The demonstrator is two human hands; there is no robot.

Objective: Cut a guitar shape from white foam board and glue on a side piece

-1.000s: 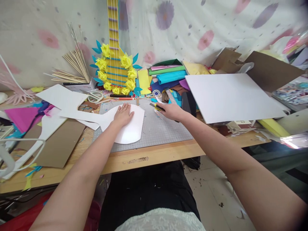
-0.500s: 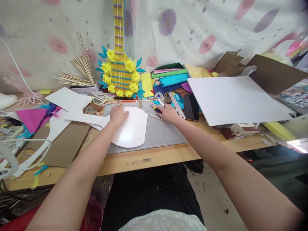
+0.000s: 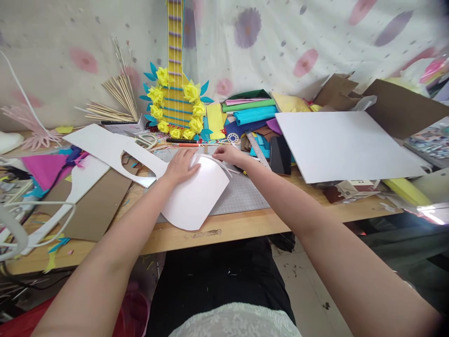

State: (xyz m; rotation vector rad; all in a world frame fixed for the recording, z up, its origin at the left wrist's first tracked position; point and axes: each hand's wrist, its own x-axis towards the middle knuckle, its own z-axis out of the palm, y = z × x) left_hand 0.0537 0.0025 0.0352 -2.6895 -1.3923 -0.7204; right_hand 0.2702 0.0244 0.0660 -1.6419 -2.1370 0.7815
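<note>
The white board shape (image 3: 199,196) lay on the grey cutting mat (image 3: 247,192), its rounded near side reaching past the mat onto the wooden table (image 3: 252,223). Its outline looked already cut, to judge by the smooth curve; what seemed left was the narrow white strip (image 3: 224,169) along its far edge, not yet cleared away (whether it was wholly free of the board, I could not tell).

The left hand (image 3: 181,164) rested flat on the shape, thumb well apart from the fingers. The right hand (image 3: 228,153) had its fingers drawn narrow at the strip's upper end, though I could not tell whether they truly held it. Near the right wrist, a yellow-and-black cutter (image 3: 244,172) lay on the mat, mostly hidden by the arm.

To the left, white board pieces (image 3: 91,142) surrounded a gap; their join to the shape, if any, was hidden. Farther out stood a yellow guitar-shaped model (image 3: 178,105) trimmed with flowers, then a phone (image 3: 280,157) and a large white sheet (image 3: 343,145) to the right.
</note>
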